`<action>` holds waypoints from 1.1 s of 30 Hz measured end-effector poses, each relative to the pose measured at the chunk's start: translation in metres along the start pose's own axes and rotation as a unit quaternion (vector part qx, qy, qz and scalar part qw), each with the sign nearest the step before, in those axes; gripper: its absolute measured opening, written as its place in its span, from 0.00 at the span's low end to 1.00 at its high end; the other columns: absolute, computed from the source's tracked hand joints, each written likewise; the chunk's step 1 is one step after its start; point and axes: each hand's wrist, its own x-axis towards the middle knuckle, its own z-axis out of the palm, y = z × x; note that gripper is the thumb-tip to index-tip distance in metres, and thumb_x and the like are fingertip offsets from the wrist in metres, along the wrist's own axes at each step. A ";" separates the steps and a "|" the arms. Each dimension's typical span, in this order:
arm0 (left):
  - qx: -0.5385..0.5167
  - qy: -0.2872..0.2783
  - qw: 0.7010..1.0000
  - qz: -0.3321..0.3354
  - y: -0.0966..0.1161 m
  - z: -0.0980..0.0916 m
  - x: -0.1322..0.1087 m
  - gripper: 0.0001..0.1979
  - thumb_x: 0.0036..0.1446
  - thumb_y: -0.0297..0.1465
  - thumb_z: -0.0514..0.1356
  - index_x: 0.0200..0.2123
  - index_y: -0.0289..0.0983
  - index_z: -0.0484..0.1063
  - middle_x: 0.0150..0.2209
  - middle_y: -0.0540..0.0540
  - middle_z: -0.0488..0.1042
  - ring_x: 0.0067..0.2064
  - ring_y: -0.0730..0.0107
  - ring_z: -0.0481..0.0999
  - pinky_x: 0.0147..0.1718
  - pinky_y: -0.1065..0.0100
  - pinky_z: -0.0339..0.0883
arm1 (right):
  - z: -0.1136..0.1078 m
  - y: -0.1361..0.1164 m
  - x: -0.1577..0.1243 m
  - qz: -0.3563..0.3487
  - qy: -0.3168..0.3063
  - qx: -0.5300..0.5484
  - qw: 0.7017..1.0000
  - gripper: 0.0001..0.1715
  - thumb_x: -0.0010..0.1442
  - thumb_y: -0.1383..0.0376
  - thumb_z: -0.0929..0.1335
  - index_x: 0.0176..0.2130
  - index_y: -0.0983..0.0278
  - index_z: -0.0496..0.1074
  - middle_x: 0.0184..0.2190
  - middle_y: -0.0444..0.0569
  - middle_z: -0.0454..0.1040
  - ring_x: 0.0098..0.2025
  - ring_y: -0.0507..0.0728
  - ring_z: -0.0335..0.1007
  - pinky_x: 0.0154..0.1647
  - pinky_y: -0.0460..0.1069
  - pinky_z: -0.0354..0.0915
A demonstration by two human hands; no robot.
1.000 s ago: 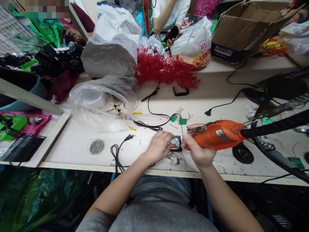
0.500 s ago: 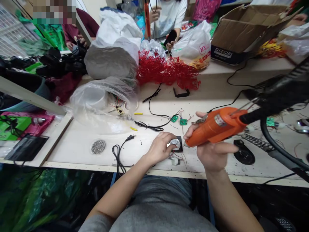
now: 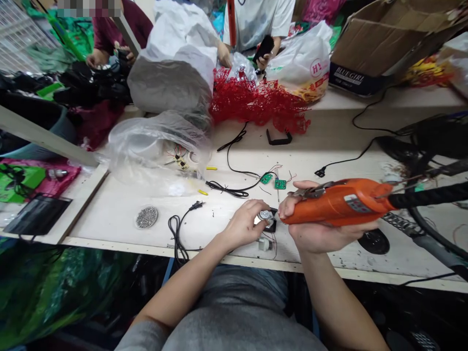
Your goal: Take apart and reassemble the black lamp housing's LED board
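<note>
My left hand [image 3: 245, 223] pinches a small silver motor [image 3: 263, 215] that sits at a black square part [image 3: 272, 225] on the workbench. Wrapped round an orange electric screwdriver [image 3: 329, 204] is my right hand [image 3: 314, 235]; the tool lies nearly level, its tip pointing left at the black part. A white gear motor [image 3: 263, 243] with thin red wires rests just below the black part. Two green circuit boards [image 3: 280, 184] with wires lie beyond my hands. A round dish of small screws [image 3: 146, 217] stands to the left.
A black cable with a plug [image 3: 177, 229] lies left of my left arm. Behind are a clear plastic bag [image 3: 157, 146], red plastic pieces [image 3: 256, 105] and a cardboard box [image 3: 387, 44]. A black round part [image 3: 373, 241] lies right. Two people sit across.
The orange screwdriver has tilted nearer to level, and its tip has come closer to the black part. My right hand has turned with it. My left hand stays on the motor.
</note>
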 end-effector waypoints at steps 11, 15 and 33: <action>-0.019 0.008 1.000 -0.018 -0.003 0.005 0.003 0.13 0.56 0.28 0.64 0.45 0.39 0.70 0.47 0.43 0.76 0.50 0.59 0.76 0.52 0.58 0.70 | -0.002 0.001 -0.004 0.011 -0.037 0.067 0.997 0.37 0.53 0.34 0.66 0.46 0.59 0.75 0.33 0.51 0.75 0.23 0.59 0.69 0.22 0.55 0.63; -0.016 0.014 0.999 -0.027 0.000 0.007 0.004 0.11 0.54 0.26 0.62 0.41 0.40 0.69 0.43 0.45 0.76 0.47 0.61 0.76 0.48 0.60 0.71 | -0.003 0.004 -0.007 0.013 -0.078 0.046 0.996 0.39 0.54 0.33 0.65 0.46 0.60 0.76 0.31 0.51 0.74 0.25 0.61 0.69 0.26 0.60 0.69; -0.034 0.099 0.988 -0.110 0.004 0.028 0.006 0.11 0.50 0.27 0.65 0.36 0.40 0.67 0.37 0.48 0.74 0.41 0.61 0.74 0.42 0.61 0.68 | 0.023 -0.011 0.015 0.048 -0.056 -0.009 0.997 0.35 0.51 0.32 0.66 0.38 0.57 0.75 0.30 0.49 0.77 0.17 0.55 0.64 0.15 0.52 0.60</action>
